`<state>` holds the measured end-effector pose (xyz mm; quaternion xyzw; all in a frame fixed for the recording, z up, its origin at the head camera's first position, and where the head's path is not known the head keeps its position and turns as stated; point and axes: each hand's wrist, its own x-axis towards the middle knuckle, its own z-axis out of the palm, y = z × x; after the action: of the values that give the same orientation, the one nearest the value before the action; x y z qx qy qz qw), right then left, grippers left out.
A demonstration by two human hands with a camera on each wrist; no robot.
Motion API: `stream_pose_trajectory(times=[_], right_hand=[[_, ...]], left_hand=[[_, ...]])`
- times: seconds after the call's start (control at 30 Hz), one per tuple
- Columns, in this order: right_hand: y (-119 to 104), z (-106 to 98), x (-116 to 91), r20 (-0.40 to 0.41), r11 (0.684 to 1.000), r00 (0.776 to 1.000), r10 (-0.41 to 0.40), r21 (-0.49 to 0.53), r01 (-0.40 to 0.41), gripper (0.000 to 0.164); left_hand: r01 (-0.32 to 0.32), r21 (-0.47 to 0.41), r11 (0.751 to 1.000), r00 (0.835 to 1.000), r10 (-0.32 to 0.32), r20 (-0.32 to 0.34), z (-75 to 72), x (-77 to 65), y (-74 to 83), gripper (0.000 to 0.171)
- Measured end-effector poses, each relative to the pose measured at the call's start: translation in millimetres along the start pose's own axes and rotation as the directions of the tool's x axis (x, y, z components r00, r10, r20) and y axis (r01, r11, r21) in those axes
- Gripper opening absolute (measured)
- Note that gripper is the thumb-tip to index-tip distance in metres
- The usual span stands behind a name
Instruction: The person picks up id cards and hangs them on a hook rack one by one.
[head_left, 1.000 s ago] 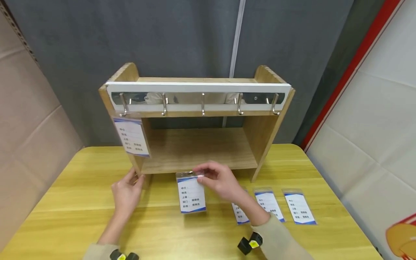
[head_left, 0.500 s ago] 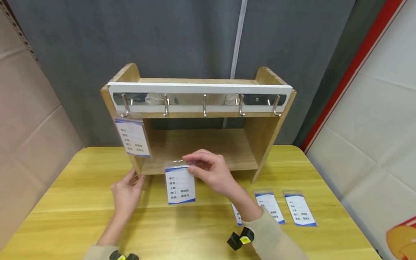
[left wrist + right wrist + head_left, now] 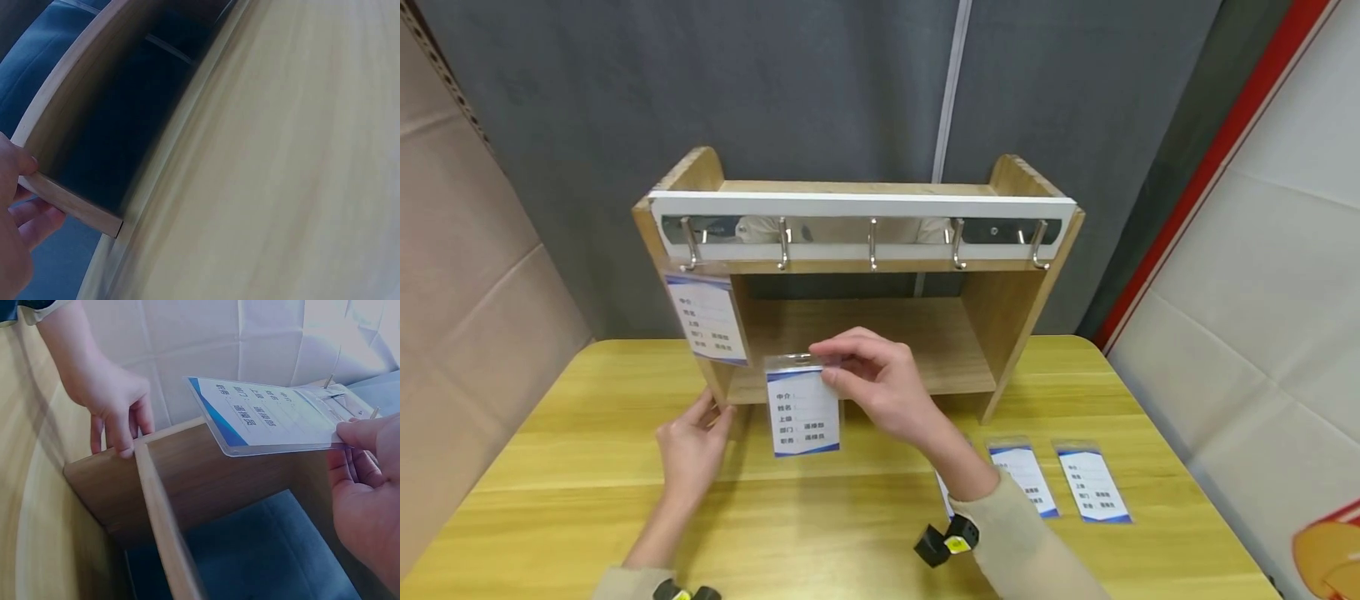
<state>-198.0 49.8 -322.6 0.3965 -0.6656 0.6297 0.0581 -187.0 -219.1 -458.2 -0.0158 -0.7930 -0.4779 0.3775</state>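
My right hand (image 3: 883, 387) pinches the top right corner of an ID badge in a clear sleeve (image 3: 803, 412), between thumb and fingers. The badge hangs upright in front of the lower shelf board, its printed side facing me. At the shelf's lower left, my left hand (image 3: 691, 446) grips the bottom of the side panel of the wooden shelf (image 3: 865, 337); the left wrist view shows thumb and fingers on either side of the panel (image 3: 75, 203). Another badge (image 3: 707, 318) hangs from the leftmost metal hook (image 3: 688, 243) of the rail.
Several metal hooks, among them the middle hook (image 3: 872, 244), line the white rail (image 3: 865, 204). On the yellow wood-grain table (image 3: 587, 450) at right lie a badge (image 3: 1024, 477), the rightmost badge (image 3: 1093, 483) and one partly behind my right forearm. A grey curtain (image 3: 820, 92) stands behind.
My right hand has raised the pinched badge from low over the table and carried it left, nearer the shelf's lower board. My left hand has stayed at the side panel.
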Motion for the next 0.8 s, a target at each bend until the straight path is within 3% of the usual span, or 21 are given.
stream_pose_trajectory(times=[0.33,0.8], right_hand=[[-3.4,2.4,7.4,-0.043,1.000,0.999,-0.008,-0.023,0.007,0.023],[-13.4,8.6,24.2,-0.113,0.990,0.986,-0.125,0.045,0.130,0.025]], left_hand=[[-0.006,-0.011,1.000,1.000,0.006,-0.001,0.5,-0.1,1.6,0.044],[-0.006,-0.013,1.000,1.000,0.006,0.001,0.1,0.2,1.3,0.045]])
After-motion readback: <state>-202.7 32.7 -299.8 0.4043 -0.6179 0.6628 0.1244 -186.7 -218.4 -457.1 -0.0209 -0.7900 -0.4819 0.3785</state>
